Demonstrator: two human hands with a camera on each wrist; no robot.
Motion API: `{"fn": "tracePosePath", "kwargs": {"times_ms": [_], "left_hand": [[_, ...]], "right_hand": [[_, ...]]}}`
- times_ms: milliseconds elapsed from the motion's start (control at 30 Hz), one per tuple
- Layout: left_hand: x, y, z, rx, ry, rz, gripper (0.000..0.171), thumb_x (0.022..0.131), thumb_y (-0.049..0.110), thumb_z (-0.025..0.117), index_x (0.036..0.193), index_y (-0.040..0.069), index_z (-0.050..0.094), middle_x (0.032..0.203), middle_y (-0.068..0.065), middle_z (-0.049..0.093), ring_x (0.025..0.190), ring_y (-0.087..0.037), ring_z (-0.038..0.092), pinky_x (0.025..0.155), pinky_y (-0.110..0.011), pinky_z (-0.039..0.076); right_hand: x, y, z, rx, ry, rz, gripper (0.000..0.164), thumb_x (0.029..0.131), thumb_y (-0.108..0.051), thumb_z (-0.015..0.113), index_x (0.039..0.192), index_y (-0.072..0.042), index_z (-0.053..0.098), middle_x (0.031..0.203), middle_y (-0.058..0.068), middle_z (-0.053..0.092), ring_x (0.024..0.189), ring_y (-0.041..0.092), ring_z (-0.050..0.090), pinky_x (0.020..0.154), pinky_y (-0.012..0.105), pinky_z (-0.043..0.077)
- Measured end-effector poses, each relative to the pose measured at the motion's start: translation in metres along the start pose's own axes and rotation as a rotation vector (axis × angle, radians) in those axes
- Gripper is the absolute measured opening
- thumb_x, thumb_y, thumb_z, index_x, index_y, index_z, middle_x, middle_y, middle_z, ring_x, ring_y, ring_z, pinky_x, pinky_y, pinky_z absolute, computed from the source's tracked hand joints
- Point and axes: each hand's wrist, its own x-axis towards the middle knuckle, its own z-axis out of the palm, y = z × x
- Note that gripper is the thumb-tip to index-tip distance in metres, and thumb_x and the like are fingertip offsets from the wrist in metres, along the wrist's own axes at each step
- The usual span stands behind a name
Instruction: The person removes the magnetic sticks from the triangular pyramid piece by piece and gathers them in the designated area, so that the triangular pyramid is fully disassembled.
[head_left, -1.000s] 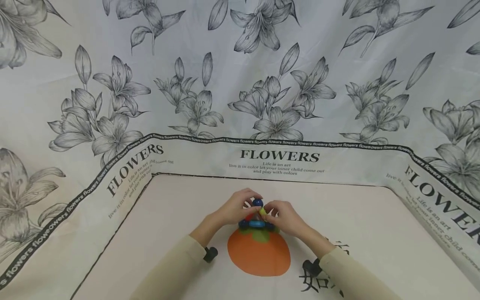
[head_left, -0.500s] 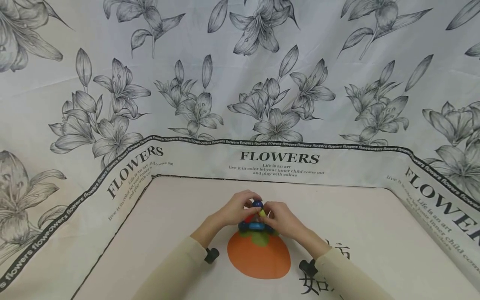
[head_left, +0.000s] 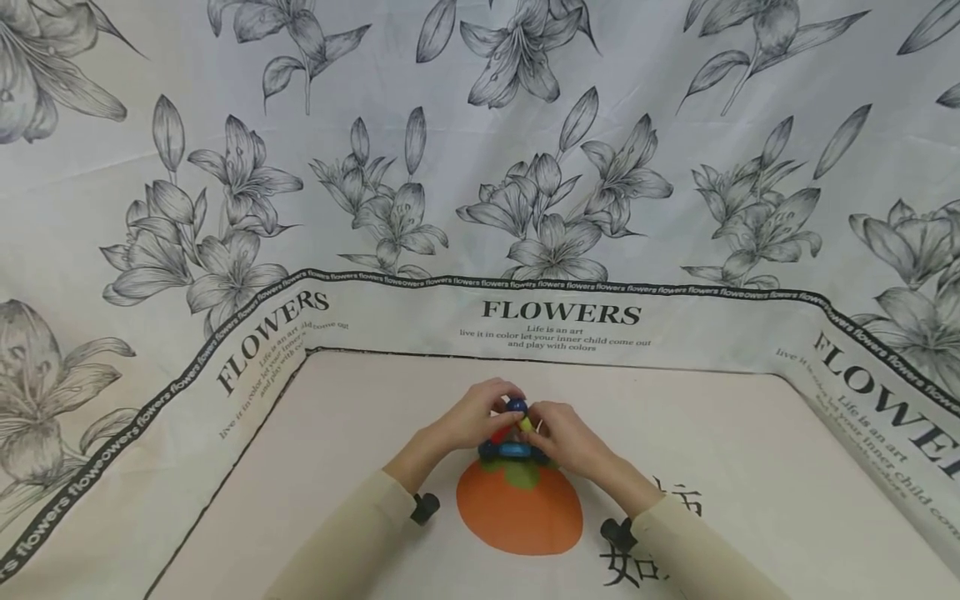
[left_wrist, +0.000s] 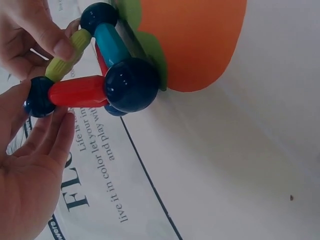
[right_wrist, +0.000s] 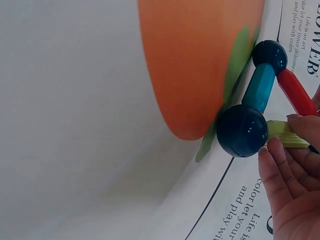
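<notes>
Dark blue balls and coloured magnetic rods form a small pyramid on the table. My left hand (head_left: 476,416) holds its top ball (left_wrist: 40,97) between thumb and fingers. From that ball a red rod (left_wrist: 77,91) runs down to a large-looking corner ball (left_wrist: 132,85). My right hand (head_left: 570,436) pinches the yellow-green rod (right_wrist: 286,134), which slopes between the top ball and another corner ball (right_wrist: 242,131). A blue rod (right_wrist: 259,88) joins two base balls along the near side. Part of a second red rod shows behind the blue one in the left wrist view; the back is partly hidden by my hands.
The pyramid stands at the leafy top of an orange persimmon print (head_left: 519,510) on the pale table cover (head_left: 360,400). Black printed characters (head_left: 626,568) lie to the right. A flower-patterned curtain (head_left: 555,200) surrounds the back and sides.
The right hand has shifted slightly, with its fingers closer in around the yellow-green rod. The left hand keeps its hold on the top ball, and the pyramid stays in place.
</notes>
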Motion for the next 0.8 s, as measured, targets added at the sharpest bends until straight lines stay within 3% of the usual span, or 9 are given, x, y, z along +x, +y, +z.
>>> {"fn": "tracePosePath", "kwargs": {"times_ms": [233, 467, 800], "left_hand": [[-0.003, -0.002, -0.002, -0.019, 0.043, -0.061, 0.029, 0.103, 0.021, 0.064, 0.13, 0.01, 0.061, 0.121, -0.001, 0.061, 0.103, -0.013, 0.065, 0.088, -0.026, 0.055], [-0.008, -0.005, -0.006, -0.04, 0.069, -0.073, 0.028, 0.103, 0.019, 0.064, 0.129, 0.01, 0.06, 0.122, -0.003, 0.063, 0.105, -0.016, 0.066, 0.09, -0.029, 0.056], [-0.02, -0.024, -0.015, -0.105, 0.14, -0.159, 0.023, 0.103, 0.023, 0.064, 0.124, 0.014, 0.062, 0.12, -0.002, 0.066, 0.103, -0.017, 0.068, 0.089, -0.035, 0.058]], "right_hand": [[-0.003, 0.003, -0.003, -0.031, 0.029, 0.028, 0.01, 0.093, -0.007, 0.074, 0.102, -0.006, 0.069, 0.084, -0.002, 0.062, 0.071, 0.01, 0.057, 0.061, 0.023, 0.051], [-0.004, 0.004, -0.005, -0.008, 0.028, 0.035, 0.011, 0.094, -0.007, 0.074, 0.103, -0.004, 0.068, 0.085, -0.001, 0.063, 0.072, 0.01, 0.058, 0.061, 0.023, 0.052], [-0.008, 0.012, -0.009, -0.017, 0.089, 0.108, 0.016, 0.09, -0.01, 0.077, 0.103, -0.005, 0.07, 0.091, 0.0, 0.068, 0.081, 0.011, 0.064, 0.076, 0.031, 0.058]]}}
